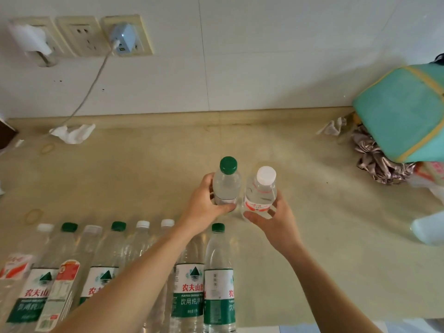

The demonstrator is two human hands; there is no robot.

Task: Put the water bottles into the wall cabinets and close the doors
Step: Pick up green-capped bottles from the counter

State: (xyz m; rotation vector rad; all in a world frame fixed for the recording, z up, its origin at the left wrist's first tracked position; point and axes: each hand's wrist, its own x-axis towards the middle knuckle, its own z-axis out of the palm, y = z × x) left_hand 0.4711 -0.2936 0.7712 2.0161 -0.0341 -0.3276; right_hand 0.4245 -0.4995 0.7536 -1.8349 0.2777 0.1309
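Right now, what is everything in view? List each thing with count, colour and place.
green-capped bottle: one, clear, held upright in the left hand
white-capped bottle: one, clear, red label, held in the right hand
row of bottles: seven, green or white caps, near counter edge
counter: one, beige
wall sockets: three, cream
charger: one, white, plugged in, cable hanging
tissue: one, white, back left
bag: one, teal, right
left hand: grips a bottle
right hand: grips a bottle
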